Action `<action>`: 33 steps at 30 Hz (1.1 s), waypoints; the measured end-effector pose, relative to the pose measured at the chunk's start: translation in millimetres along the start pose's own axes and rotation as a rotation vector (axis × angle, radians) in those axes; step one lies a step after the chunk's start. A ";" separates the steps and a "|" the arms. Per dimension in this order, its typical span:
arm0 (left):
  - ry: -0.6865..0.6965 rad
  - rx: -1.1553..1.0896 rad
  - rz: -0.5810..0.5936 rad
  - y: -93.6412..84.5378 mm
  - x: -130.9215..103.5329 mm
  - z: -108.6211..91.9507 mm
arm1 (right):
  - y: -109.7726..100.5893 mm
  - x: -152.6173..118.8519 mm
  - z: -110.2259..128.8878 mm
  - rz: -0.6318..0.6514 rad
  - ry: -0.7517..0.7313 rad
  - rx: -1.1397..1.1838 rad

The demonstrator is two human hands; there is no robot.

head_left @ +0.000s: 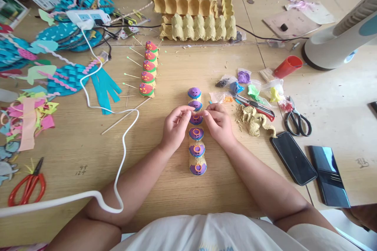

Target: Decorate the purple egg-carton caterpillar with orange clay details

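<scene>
In front of me lies a strip of egg-carton cups [196, 133], coated in purple and blue clay with small dark faces. The nearer cups bear orange clay rings [197, 150]; the farthest cup shows none. My left hand [176, 125] is over the strip's left side, thumb and forefinger pinched near the third cup from the far end. From the right, my right hand [218, 122] meets it there, its fingertips also pinched. Whatever lies between the fingertips is too small to make out. Bags of coloured clay, including orange clay [228, 99], sit right of my hands.
A red-and-green cup strip [148, 69] with sticks stands farther left. At right are a utility knife [255, 106], carton scraps [255, 119], black scissors [297, 121] and a phone [293, 158]. Egg cartons [203, 27] lie behind. A white cable [124, 145] crosses the left side.
</scene>
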State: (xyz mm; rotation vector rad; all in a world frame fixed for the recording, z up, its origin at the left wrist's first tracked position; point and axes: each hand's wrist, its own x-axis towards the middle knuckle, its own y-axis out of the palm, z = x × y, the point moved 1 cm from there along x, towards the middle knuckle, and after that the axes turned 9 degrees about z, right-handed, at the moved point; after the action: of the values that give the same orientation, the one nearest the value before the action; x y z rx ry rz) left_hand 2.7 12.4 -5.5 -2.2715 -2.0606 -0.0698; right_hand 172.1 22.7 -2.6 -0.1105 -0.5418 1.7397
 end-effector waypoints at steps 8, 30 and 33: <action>0.031 0.036 0.057 0.6 -2.1 -0.3 | -0.1 -0.5 -1.7 -0.035 0.018 0.023; 0.089 0.075 -0.061 -5.2 -0.6 6.8 | -2.3 -0.7 3.1 -0.126 -0.013 0.030; 0.078 0.071 -0.109 -5.1 -0.5 7.5 | -2.3 -0.9 4.6 -0.118 -0.032 0.031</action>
State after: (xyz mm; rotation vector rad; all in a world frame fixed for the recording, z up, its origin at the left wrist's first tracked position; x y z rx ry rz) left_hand -2.6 13.0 -12.9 -2.0812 -2.1107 -0.0890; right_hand 172.7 20.8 2.3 -0.0283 -0.5335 1.6366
